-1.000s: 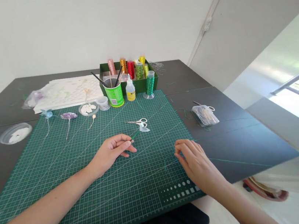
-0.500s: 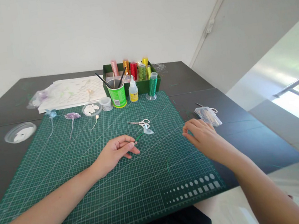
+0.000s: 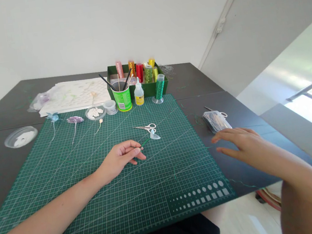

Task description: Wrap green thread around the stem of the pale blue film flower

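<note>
My left hand (image 3: 122, 156) rests over the cutting mat (image 3: 98, 202), thumb and fingers pinched on a thin green stem (image 3: 145, 142). At the far end of that stem is a pale blue petal piece (image 3: 154, 134), just in front of the small scissors (image 3: 147, 127). Out to the right, beyond the mat's edge, my right hand (image 3: 240, 146) hovers above the dark table with thumb and fingers apart and nothing visible between them. The clear plastic box (image 3: 217, 120) lies just beyond it.
Behind the mat stand a green box (image 3: 148, 91) of thread spools, a green can (image 3: 123, 100) of tools, a glue bottle (image 3: 139, 94) and a green spool (image 3: 159, 89). Blue (image 3: 53, 117) and purple (image 3: 75, 120) flowers lie left, near a dish (image 3: 35, 137) of white pieces.
My right hand has moved right, off the mat's edge, and its fingers have spread. My left hand has stayed in place with the green stem.
</note>
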`<state>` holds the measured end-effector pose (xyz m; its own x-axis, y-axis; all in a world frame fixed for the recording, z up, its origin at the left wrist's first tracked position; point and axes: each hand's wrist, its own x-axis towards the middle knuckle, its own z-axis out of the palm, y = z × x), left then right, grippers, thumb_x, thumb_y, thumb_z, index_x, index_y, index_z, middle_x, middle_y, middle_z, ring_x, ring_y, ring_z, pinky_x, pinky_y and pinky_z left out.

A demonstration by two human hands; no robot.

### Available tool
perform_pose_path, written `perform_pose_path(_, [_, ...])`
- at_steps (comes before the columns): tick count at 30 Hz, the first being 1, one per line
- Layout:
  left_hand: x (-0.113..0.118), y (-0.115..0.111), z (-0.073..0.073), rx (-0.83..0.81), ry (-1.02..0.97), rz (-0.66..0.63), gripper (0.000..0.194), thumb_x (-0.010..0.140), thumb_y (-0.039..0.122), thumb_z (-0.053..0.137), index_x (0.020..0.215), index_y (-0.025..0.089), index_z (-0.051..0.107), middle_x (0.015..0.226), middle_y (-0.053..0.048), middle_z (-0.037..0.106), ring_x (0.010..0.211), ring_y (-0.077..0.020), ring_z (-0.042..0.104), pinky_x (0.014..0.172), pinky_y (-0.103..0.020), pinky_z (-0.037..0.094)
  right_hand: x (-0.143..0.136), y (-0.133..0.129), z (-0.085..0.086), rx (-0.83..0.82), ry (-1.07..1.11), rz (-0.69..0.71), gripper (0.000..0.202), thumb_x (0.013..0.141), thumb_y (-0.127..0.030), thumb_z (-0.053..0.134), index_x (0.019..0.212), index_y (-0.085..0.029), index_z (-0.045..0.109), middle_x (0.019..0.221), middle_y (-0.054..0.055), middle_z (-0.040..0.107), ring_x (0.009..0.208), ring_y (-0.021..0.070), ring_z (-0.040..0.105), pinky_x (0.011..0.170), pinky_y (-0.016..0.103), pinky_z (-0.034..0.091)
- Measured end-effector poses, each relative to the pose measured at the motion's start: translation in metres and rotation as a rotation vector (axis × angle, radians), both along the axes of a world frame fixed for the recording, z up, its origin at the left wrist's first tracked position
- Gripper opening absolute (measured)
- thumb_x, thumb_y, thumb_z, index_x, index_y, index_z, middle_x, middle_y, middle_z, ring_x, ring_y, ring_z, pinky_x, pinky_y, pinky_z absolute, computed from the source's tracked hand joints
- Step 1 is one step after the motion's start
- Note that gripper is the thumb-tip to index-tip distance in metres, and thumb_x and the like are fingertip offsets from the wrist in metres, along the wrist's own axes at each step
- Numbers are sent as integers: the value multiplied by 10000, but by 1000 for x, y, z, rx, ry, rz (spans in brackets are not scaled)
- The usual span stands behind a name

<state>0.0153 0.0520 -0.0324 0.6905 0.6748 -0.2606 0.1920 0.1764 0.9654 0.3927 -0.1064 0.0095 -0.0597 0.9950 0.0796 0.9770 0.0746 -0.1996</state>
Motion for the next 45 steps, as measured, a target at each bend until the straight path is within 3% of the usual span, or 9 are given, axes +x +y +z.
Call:
perform_pose_path(5, [1,0,-1,1,-2,13,352,880,505,747,1006,188,658,889,-71,811,867,-218,765,706,-296,581,-52,17,-1,-31,146,202,262,954,-257,675,1214,-269,702,1223,80,726,1174,282,668,1062,536,497])
perform_pose_path(9, [0,0,-1,1,-4,14,354,884,505,744,1005,184,657,885,-73,811,867,-214,765,703,-290,577,-83,30,-17,-117,158,357,95,931,-141,693,984,-219,701,1181,90,701,1142,271,662,1047,536,500])
perform_pose_path(12, [0,-1,-1,0,-10,6,364,883,513,744,1007,182,656,887,-73,812,860,-211,764,700,-289,574,-88,37,-21,-146,211,388,132,994,-132,587,894,-201,637,1121,87,692,1095,247,652,990,476,528])
perform_pose_path(16, [0,-1,-1,-5,-13,-3,365,883,516,742,1006,184,654,886,-69,812,851,-208,762,700,-291,570,-89,48,-7,-247,372,346,127,1033,-170,504,937,-203,579,939,34,664,841,174,625,781,331,528])
perform_pose_path(19, [1,-1,-1,-26,-20,9,356,881,505,747,1006,185,653,885,-66,810,850,-204,761,701,-288,565,-95,58,12,-336,459,300,132,1030,-190,504,903,-213,533,730,-46,569,623,120,514,599,250,404])
perform_pose_path(26, [2,-4,1,-93,-45,70,356,884,505,742,995,178,656,891,-69,798,879,-209,760,694,-281,555,-123,82,43,-330,447,423,105,1010,-225,566,915,-201,606,585,-99,428,501,85,377,541,231,294])
perform_pose_path(37, [8,-11,-1,-241,-105,90,379,841,485,806,977,165,656,891,-82,815,834,-194,776,689,-279,549,-136,84,9,-91,551,429,136,985,-273,632,911,-185,704,546,-118,268,459,63,276,478,208,255])
perform_pose_path(41, [9,-17,-1,-275,-84,19,366,825,470,823,946,162,666,865,-78,816,738,-174,762,620,-259,539,-142,78,-2,150,462,475,205,1026,-282,579,933,-187,735,491,-104,417,410,55,345,459,203,288])
perform_pose_path(45, [11,-20,1,-252,-47,-32,312,851,439,784,908,168,639,843,-74,813,535,-108,645,446,-199,406,-141,74,-7,384,270,542,242,1053,-269,559,941,-193,759,548,-48,643,439,72,520,492,221,372])
